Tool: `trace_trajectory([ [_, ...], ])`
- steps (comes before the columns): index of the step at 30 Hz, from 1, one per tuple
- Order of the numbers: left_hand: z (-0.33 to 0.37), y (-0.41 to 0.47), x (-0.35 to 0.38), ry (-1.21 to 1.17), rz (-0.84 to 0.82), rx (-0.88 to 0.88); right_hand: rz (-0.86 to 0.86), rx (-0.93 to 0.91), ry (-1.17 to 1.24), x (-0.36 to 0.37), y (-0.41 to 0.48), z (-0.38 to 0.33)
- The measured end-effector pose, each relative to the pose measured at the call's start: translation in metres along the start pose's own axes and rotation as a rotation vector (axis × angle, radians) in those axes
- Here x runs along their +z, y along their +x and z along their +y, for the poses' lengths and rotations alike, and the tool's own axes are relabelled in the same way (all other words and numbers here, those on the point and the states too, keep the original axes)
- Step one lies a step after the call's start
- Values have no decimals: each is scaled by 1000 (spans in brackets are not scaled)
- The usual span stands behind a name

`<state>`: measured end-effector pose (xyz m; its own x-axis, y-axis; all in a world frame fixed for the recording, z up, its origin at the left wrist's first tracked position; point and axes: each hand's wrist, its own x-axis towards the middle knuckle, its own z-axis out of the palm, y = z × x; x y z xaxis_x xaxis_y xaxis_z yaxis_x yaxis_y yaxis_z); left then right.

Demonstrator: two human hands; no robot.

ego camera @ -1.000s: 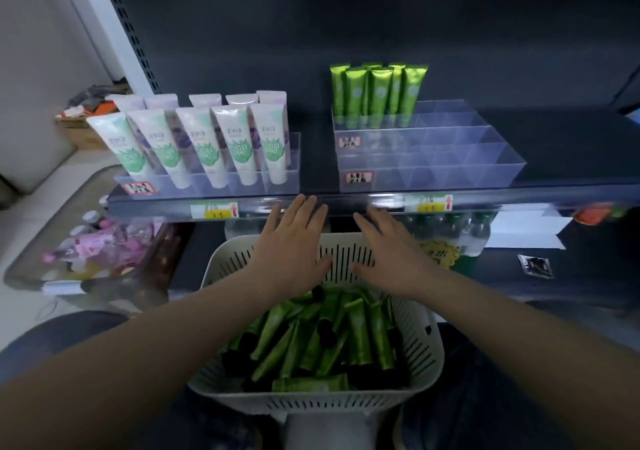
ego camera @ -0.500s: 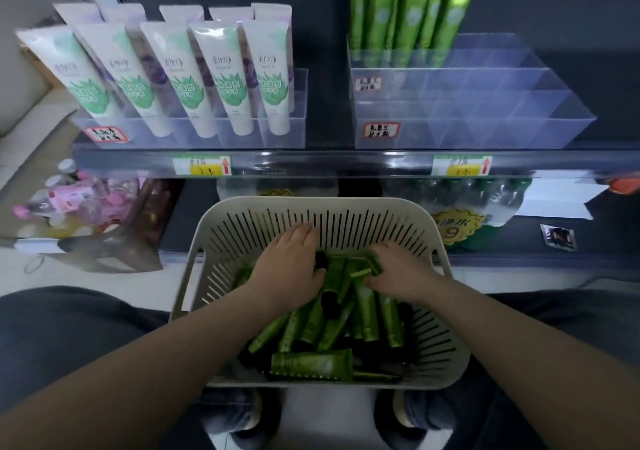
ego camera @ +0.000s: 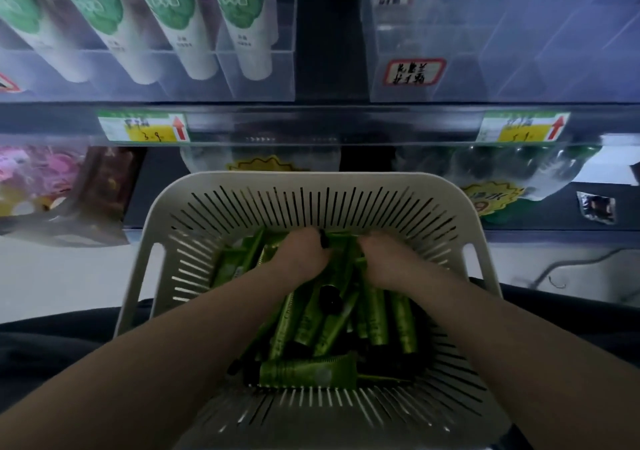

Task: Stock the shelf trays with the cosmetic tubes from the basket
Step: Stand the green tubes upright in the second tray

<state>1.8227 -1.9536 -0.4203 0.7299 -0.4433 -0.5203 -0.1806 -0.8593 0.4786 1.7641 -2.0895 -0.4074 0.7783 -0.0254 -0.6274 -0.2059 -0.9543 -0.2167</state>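
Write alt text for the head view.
The left hand and right hand dig into a slotted white basket of green cosmetic tubes, fingers hidden in the pile. On the shelf above, white tubes sit in a clear tray at left; a clear divided tray is at right.

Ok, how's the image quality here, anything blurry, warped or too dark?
Head view: dim, bluish light. Head view: wide-angle warp fans the white tubes outward and stretches the forearms. Head view: the price tag writing is soft, barely readable. Head view: left hand and right hand blur into the green tubes in the basket, so neither grip can be judged.
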Motion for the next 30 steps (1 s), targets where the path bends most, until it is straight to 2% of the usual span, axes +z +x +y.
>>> trace_trajectory([
  [4, 1, 15, 14, -74, -12, -91, -91, 24, 9, 4, 14, 5],
  [8, 5, 18, 22, -30, 10, -100, -155, 29, -31, 6, 23, 4],
  [12, 6, 20, 22, -126, -29, -126, -179, 44, -48, 6, 25, 3],
  [21, 6, 2, 14, -259, -145, -157, -138, 61, 72, 2, 13, 5],
  [30, 5, -21, -7, -246, -27, -72, -104, 11, 226, -7, -20, 8],
])
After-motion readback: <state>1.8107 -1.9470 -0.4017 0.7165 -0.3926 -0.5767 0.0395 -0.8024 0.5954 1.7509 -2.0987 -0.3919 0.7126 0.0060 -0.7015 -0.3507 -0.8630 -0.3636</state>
